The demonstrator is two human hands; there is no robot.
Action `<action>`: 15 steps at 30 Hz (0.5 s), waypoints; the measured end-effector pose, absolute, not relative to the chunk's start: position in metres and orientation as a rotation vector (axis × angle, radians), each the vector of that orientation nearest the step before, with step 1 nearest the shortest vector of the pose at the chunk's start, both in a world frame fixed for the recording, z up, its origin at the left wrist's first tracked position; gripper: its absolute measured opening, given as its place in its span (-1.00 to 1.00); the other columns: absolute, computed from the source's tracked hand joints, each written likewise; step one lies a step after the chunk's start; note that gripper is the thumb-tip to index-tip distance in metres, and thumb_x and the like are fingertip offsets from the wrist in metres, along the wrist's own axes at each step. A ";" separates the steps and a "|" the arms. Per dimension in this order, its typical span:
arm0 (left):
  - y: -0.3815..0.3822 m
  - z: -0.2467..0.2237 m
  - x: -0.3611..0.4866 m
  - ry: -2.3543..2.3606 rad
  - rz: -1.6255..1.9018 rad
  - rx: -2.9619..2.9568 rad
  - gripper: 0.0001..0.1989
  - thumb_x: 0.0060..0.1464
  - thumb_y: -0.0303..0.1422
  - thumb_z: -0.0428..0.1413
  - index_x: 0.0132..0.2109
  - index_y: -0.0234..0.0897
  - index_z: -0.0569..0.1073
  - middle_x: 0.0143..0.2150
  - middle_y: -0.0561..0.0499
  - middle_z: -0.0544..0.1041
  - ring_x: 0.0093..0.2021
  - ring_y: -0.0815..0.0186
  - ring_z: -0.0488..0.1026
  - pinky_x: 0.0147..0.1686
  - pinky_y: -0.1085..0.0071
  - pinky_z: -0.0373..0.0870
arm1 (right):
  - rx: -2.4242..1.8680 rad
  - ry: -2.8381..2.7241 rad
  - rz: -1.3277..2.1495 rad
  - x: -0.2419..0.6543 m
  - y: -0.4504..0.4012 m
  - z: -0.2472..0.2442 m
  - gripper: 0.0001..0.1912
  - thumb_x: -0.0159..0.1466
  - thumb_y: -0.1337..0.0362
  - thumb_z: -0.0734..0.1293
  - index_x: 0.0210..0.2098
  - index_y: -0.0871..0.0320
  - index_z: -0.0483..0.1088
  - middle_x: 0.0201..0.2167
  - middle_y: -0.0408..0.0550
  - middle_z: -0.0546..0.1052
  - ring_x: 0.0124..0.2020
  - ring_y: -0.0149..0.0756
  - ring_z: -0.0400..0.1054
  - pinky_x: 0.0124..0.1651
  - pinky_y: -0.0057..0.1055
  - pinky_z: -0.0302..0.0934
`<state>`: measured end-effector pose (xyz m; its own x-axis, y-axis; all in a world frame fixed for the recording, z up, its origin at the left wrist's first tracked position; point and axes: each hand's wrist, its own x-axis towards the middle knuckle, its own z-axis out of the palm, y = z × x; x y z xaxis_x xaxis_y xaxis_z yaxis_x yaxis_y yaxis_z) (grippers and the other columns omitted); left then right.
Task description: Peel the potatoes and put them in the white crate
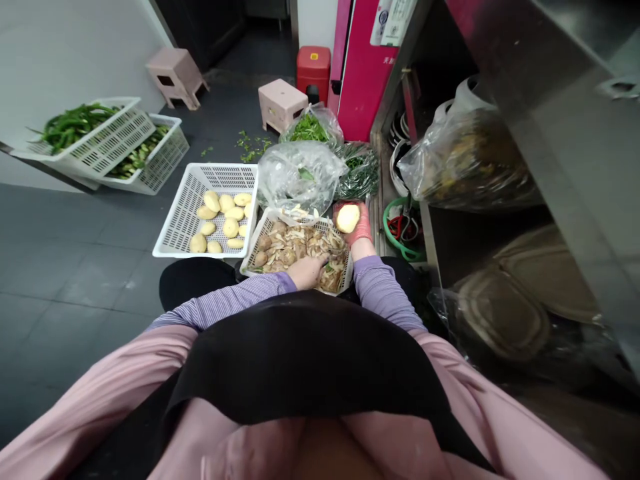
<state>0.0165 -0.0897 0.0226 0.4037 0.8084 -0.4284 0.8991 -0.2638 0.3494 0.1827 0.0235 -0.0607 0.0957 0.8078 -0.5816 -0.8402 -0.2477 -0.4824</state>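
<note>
My right hand point(361, 229), in a pinkish-red glove, grips a potato point(347, 218) with a pale, peeled face turned up. It is raised over the right side of a white basket point(251, 255). Brown unpeeled potatoes point(280, 248) and loose potato peels point(320, 241) fill that basket. Low over the peels is my bare left hand point(307, 271), its fingers closed and pointing right. A small dark bit shows at its fingertips; what it holds is not clear. To the left, a larger white basket point(173, 223) holds several peeled yellow potatoes point(231, 227).
Plastic bags point(300, 175) of greens lie behind the baskets. A green basket point(411, 255) with scissors point(410, 228) stands at right, beside a metal shelf point(565, 153). Two vegetable crates point(113, 143) are at far left. Pink stools point(283, 103) and a red stool point(313, 67) stand behind.
</note>
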 end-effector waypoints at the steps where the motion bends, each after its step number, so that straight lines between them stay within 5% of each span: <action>1: -0.087 0.025 0.016 1.467 -0.191 2.122 -0.48 0.45 -0.38 -0.04 0.48 -0.27 0.29 -0.01 -0.25 0.68 0.00 0.03 0.67 0.04 0.21 0.55 | -0.947 0.061 1.575 0.186 0.024 -0.058 -0.62 0.38 -0.10 0.32 -0.26 0.08 0.49 -0.49 -0.16 0.64 -0.41 -0.28 0.58 -0.22 -0.27 0.58; 9: -0.049 0.037 0.032 1.596 0.025 2.177 -0.39 0.45 -0.44 -0.10 0.56 -0.46 0.11 0.11 -0.35 0.63 0.10 0.07 0.62 0.17 0.22 0.47 | -0.966 0.131 1.623 0.176 0.020 -0.057 -0.62 0.44 -0.02 0.22 -0.25 0.10 0.52 -0.48 -0.14 0.64 -0.36 -0.25 0.58 -0.14 -0.25 0.58; 15: -0.082 0.032 0.016 1.483 -0.108 2.219 -0.43 0.47 -0.37 -0.08 0.54 -0.32 0.20 0.04 -0.26 0.68 0.01 0.06 0.67 0.09 0.21 0.53 | -0.845 0.092 1.653 0.191 0.024 -0.056 -0.61 0.43 -0.04 0.24 -0.26 0.10 0.50 -0.51 -0.14 0.62 -0.42 -0.27 0.55 -0.21 -0.28 0.57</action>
